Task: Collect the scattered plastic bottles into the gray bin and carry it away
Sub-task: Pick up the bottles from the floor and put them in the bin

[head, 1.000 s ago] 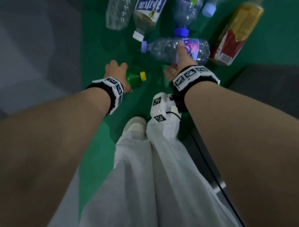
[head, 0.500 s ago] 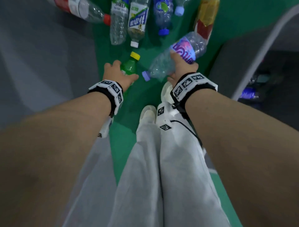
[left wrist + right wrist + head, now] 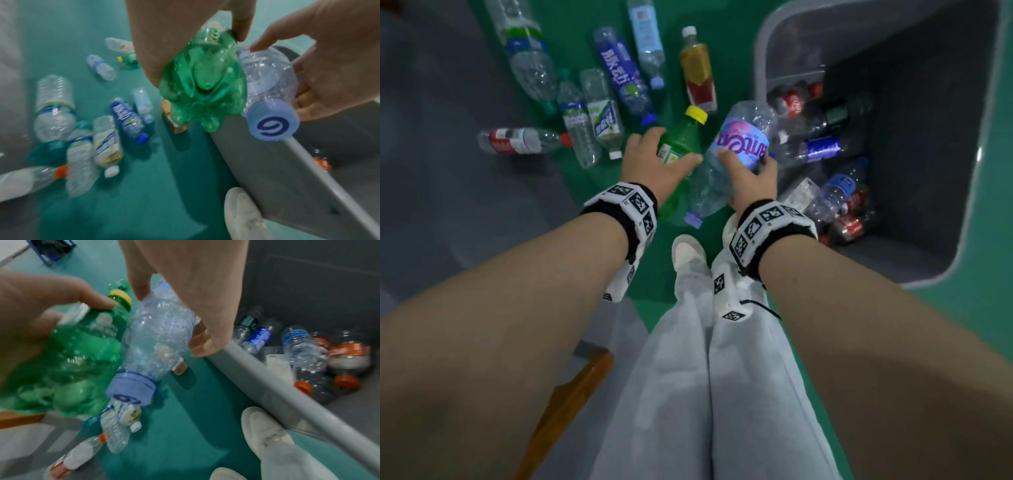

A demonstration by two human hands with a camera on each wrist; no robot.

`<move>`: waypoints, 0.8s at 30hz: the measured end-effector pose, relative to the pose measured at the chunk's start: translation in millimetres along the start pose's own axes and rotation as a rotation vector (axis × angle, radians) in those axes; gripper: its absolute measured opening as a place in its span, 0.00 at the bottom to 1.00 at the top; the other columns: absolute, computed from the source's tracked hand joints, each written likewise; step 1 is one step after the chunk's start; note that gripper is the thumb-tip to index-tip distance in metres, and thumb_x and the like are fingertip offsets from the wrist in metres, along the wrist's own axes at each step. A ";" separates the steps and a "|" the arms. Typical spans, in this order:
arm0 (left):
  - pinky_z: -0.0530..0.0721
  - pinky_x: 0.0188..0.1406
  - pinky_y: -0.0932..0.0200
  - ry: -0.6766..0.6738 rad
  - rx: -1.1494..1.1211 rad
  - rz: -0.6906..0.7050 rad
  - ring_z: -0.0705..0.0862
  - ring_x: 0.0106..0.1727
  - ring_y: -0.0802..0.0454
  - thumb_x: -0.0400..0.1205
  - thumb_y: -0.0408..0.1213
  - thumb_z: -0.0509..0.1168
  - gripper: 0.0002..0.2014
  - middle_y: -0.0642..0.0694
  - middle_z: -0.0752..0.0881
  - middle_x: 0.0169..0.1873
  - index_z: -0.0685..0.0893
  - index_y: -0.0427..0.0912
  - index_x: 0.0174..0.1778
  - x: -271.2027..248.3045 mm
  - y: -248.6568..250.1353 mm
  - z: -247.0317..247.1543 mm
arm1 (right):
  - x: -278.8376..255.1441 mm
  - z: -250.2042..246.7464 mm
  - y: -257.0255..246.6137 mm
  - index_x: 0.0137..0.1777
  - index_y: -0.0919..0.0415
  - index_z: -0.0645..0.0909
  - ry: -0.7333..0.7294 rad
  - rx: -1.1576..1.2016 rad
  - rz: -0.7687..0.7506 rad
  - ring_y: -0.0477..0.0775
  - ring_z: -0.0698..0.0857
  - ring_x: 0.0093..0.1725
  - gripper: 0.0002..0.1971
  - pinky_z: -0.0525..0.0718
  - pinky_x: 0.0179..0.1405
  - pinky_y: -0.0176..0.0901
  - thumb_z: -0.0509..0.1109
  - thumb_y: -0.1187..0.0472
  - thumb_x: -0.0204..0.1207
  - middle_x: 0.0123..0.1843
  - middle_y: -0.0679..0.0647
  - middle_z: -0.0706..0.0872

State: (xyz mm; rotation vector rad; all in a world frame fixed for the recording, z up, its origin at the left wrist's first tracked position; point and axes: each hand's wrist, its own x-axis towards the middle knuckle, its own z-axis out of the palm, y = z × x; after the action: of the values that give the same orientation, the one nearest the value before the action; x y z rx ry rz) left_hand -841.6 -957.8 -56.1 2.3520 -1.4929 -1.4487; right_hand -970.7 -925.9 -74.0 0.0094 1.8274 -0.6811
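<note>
My left hand [image 3: 654, 164] grips a green bottle [image 3: 681, 144] with a yellow cap, held in the air with its base toward me [image 3: 203, 91]. My right hand [image 3: 751, 178] grips a clear bottle [image 3: 736, 150] with a pink and purple label and a lilac cap [image 3: 272, 120], close beside the green one [image 3: 68, 356]. Both bottles hang just left of the gray bin [image 3: 983, 137], whose near rim [image 3: 267, 386] runs below my right hand [image 3: 197, 293]. Several bottles [image 3: 832, 192] lie inside the bin.
Several more bottles [image 3: 599, 113] lie scattered on the green floor [image 3: 599, 31] to the left of the bin, one with a red label [image 3: 517, 140] farthest left. My legs and white shoe [image 3: 688, 253] stand beside the bin. A wooden piece [image 3: 571, 407] sits at lower left.
Both hands have lifted their bottles off the floor and carried them up and right, toward the bin. The view has swung so the open bin now shows on the right.
</note>
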 end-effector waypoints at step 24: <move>0.76 0.61 0.56 -0.291 0.520 0.204 0.78 0.64 0.43 0.72 0.57 0.70 0.34 0.40 0.76 0.65 0.75 0.42 0.69 7.8 171.8 217.4 | 77.8 -222.4 35.9 0.75 0.55 0.68 0.317 0.214 0.236 0.53 0.84 0.54 0.37 0.80 0.57 0.41 0.80 0.53 0.68 0.57 0.51 0.82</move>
State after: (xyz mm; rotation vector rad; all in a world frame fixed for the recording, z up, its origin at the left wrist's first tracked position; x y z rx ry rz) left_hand -1113.3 -962.3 -110.7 2.1877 -2.3574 -1.5492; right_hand -1180.7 -820.0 -112.6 0.4917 2.0031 -0.7342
